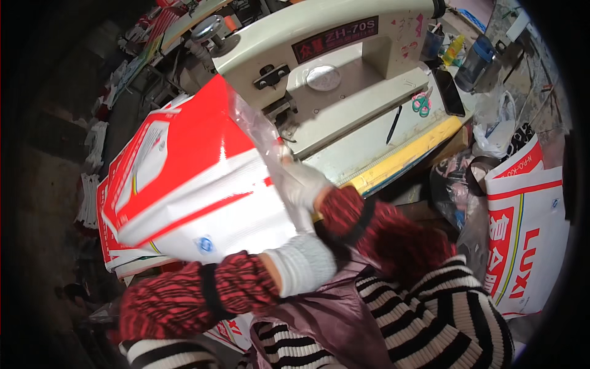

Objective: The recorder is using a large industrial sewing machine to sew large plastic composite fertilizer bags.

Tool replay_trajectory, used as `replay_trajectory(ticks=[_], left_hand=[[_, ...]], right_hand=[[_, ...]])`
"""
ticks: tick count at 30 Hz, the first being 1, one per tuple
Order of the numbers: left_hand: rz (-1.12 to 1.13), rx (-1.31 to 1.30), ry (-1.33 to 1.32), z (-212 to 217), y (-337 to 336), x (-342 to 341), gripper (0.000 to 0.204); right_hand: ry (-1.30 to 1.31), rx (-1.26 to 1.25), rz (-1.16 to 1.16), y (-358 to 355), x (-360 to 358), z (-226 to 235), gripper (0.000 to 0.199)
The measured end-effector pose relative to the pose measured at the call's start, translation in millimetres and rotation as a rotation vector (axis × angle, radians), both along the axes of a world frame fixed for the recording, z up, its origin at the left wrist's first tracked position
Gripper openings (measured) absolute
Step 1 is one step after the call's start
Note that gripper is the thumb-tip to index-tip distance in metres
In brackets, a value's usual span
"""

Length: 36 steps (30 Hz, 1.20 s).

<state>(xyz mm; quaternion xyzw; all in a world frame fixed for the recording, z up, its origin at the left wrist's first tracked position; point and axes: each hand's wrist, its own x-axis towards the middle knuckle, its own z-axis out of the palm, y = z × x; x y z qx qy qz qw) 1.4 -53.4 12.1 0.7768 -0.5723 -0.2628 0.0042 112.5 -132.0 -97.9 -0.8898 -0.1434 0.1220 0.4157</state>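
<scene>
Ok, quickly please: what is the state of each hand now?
Left hand: at the red-and-white bag, fingers hidden; grip cannot be told.
Right hand: at the bag's edge; too blurred to tell.

On my feed I count two white-gloved hands (302,264) (305,184), one cream sewing machine (332,21), one flat black phone (448,92), one slim black pen (394,125), one pair of green-and-pink scissors (421,104); the glossy red-and-white bags (196,138) overlap too much to number.

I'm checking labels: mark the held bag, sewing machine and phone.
Bag (215,184), head view: white part of its side.
Sewing machine (335,40), head view: dark plate on its arm.
Phone (448,92), head view: its dark face.
</scene>
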Motion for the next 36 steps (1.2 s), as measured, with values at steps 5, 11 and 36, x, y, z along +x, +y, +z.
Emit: replay_trajectory(ticks=[5,11,36], left_hand=[[-0.081,0.226,-0.045,13,10,3,0.016],[0.077,0.711,-0.471,139,28,85,0.024],[-0.041,0.074,-0.275,28,-9,55,0.014]], right_hand=[[0.066,-0.304,0.041,-17,-39,24,0.05],[-0.034,-0.602,0.069,-1,23,27,0.064],[-0.044,-0.213,0.033,-29,-31,-2,0.036]])
